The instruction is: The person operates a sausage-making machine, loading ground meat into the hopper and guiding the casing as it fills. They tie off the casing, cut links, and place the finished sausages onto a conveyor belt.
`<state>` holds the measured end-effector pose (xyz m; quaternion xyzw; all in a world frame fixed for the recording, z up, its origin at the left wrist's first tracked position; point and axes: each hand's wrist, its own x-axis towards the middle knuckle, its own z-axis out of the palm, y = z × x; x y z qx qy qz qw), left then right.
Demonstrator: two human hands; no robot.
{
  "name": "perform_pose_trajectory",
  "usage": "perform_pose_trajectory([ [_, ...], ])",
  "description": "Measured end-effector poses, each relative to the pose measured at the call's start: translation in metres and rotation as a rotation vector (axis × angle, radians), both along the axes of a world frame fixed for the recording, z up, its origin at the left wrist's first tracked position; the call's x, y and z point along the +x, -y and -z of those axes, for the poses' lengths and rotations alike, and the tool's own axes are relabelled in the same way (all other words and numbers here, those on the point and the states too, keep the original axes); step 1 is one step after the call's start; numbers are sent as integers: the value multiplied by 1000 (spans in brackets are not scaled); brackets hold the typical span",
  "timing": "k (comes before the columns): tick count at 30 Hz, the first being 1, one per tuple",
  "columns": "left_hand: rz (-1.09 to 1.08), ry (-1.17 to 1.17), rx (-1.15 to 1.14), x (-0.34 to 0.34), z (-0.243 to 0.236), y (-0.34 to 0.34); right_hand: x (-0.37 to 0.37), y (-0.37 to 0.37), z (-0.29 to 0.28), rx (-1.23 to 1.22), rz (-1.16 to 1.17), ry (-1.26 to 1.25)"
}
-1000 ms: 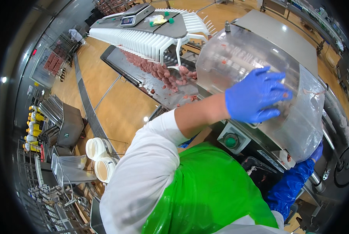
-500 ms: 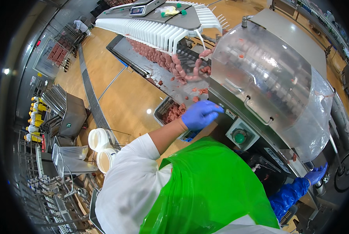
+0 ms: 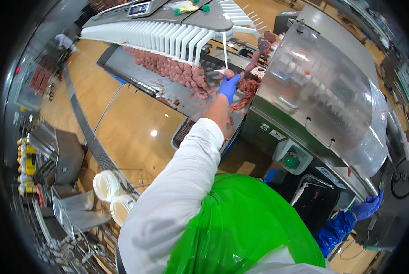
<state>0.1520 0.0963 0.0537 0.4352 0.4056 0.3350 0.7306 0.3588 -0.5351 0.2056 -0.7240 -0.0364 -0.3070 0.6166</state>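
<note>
My left hand (image 3: 229,88), in a blue glove, reaches over the metal trough (image 3: 143,80) with its fingers closed around a pink sausage link (image 3: 230,73). Beside it, a string of sausage (image 3: 254,63) comes from the left end of the machine with a clear cover (image 3: 323,91). Loose ground meat (image 3: 248,89) lies just right of this hand. Rows of linked sausages (image 3: 168,68) hang from white hooks (image 3: 168,39) farther left. My right hand (image 3: 367,208), also blue-gloved, rests at the machine's lower right end with its fingers stretched out, by a small metal post.
A green button (image 3: 290,160) sits in a white housing on the machine's front. Below is a black tray (image 3: 312,201) with scraps. White buckets (image 3: 107,185) stand at left, near a floor drain (image 3: 88,130). A scale (image 3: 143,8) stands on the table above the hooks.
My left hand has moved from the machine's front panel up and away to the sausage, closing on it. The sausage loop that hung across the trough is gone. My right hand stays at the machine's end.
</note>
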Motion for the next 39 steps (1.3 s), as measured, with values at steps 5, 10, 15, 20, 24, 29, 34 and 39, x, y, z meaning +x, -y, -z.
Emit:
perform_pose_trajectory([
  [5, 223, 207, 40, -7, 49, -26, -97, -81, -17, -96, -22, 22],
  [10, 225, 123, -27, -84, 75, -52, -165, -121, -13, -263, -84, -13],
  [15, 185, -19, 100, -135, 67, -104, -194, -151, -16, -322, -100, -69],
  [20, 157, -276, 500, -175, 119, -146, -201, -188, -14, -399, -179, -84],
  [24, 372, -316, 341, -190, 135, -112, -215, -188, -6, -420, -119, -167],
  [29, 519, -512, 502, -268, 170, -110, -172, -156, 10, -150, -147, -187],
  [34, 303, -478, 385, -307, 153, -110, -98, -110, 8, -26, -54, -105],
  [39, 187, -447, 503, -277, 63, -85, 16, -45, 19, -191, 132, 28],
])
